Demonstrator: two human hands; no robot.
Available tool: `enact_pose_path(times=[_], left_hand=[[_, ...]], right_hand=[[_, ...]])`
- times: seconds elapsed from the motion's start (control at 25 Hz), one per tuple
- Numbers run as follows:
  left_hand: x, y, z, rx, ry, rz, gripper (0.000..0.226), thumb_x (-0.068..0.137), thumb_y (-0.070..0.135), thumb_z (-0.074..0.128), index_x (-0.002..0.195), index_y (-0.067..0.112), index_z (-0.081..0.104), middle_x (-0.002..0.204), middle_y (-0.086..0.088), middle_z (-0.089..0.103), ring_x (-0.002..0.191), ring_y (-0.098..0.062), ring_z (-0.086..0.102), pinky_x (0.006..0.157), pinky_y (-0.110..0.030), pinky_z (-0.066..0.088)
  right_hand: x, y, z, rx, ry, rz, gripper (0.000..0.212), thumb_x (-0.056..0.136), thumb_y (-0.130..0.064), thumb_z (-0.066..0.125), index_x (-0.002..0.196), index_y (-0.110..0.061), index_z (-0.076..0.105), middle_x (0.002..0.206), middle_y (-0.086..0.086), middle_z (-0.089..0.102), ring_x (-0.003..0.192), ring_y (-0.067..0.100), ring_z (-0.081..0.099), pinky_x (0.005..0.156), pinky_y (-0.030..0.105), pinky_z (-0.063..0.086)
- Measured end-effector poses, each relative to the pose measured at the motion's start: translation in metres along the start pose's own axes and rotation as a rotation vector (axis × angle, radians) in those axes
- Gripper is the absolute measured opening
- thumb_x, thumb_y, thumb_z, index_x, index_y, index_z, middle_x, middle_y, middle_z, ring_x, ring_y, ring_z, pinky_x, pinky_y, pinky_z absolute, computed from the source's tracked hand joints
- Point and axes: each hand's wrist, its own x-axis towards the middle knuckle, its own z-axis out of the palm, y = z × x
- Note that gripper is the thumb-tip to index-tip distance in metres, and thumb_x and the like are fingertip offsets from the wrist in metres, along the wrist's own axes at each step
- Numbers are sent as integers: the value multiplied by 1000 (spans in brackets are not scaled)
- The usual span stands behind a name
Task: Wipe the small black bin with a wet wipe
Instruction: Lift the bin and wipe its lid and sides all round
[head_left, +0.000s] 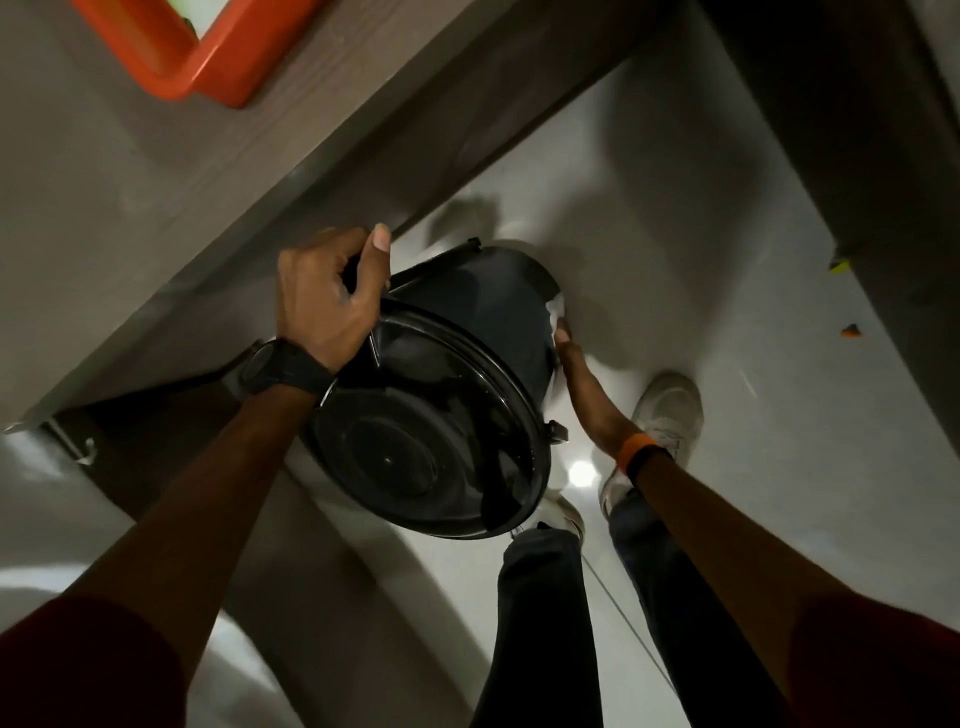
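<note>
The bin (457, 374) hangs tilted above the floor (727, 249), its rim in the left hand's (324, 301) grip beside the desk (218, 171) edge, the right hand (587, 389) pressing a wipe (558, 306) against the wall opposite that grip, shoes (665, 410) below.

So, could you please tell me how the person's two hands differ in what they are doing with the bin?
The left hand is curled, gripping the rim of the black bin; the right hand lies flat along its outer side. The left hand holds no cloth, whereas the right hand presses a white wet wipe to the wall. The left wrist wears a black watch, the right an orange band. Both touch the bin.
</note>
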Motion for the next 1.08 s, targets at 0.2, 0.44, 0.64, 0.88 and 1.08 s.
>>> enact_pose_path(times=[0.2,0.44,0.64,0.88,1.08], left_hand=[[3,15,-4,254,84,47,43,105,28,39,78,7,64,82,-14,66,86,-30,59,80,-34,35],[-37,74,48,430,-308,510,38,96,42,49,110,14,70,110,-9,69,112,-28,62,116,-49,34],[-30,78,50,470,-301,504,33,94,45,50,96,17,66,99,-7,64,99,-26,59,107,-46,34],[-46,70,26,464,-329,484,62,99,65,21,87,20,63,96,-3,60,98,-25,52,100,-48,32],[-40,63,16,314,-221,338,58,98,62,28,83,17,62,97,-7,60,98,-27,53,100,-46,30]], right_hand=[[-50,-2,23,10,-66,-82,72,88,-84,22,155,-59,14,165,-38,11,125,-40,26,94,-2,35],[-24,-27,24,65,28,-86,78,83,-79,30,152,-44,40,167,-5,35,154,17,33,118,43,41],[-12,-7,9,12,7,-95,85,84,-83,32,154,-35,39,162,-7,40,153,21,32,107,29,51],[-11,0,6,-243,43,-218,59,99,-62,20,155,-59,0,173,-16,1,159,1,1,133,44,0],[-6,-11,-20,-768,273,-209,62,111,-42,21,163,-25,-9,173,-1,-16,161,16,-14,131,51,-2]])
